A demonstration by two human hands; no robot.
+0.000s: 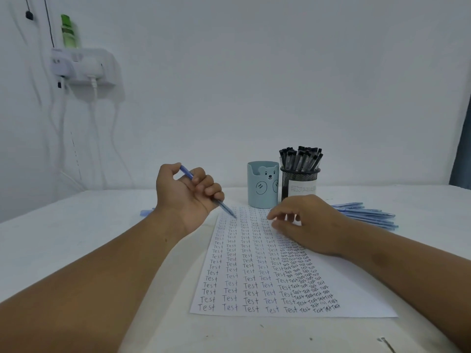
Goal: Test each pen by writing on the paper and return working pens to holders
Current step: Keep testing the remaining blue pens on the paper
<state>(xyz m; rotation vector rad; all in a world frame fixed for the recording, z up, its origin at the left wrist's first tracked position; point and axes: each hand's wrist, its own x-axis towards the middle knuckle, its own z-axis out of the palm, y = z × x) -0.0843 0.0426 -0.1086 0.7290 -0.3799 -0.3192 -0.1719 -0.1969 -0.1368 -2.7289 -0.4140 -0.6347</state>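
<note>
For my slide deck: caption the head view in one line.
Left hand grips a blue pen, tip at the "Test"-filled paper; right hand rests on it.

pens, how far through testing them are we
Well along: the paper is nearly filled with "Test" and the mesh holder is packed with black pens. In hand: the left hand grips a blue pen. Left: a pile of blue pens; the bear holder looks empty.

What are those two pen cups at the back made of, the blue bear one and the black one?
The blue bear holder looks like smooth matte plastic, maybe silicone: even colour, rounded rim, no gloss. The black holder seems to be metal wire mesh: a fine see-through grid under a solid rim, with a white label visible through it.
</note>
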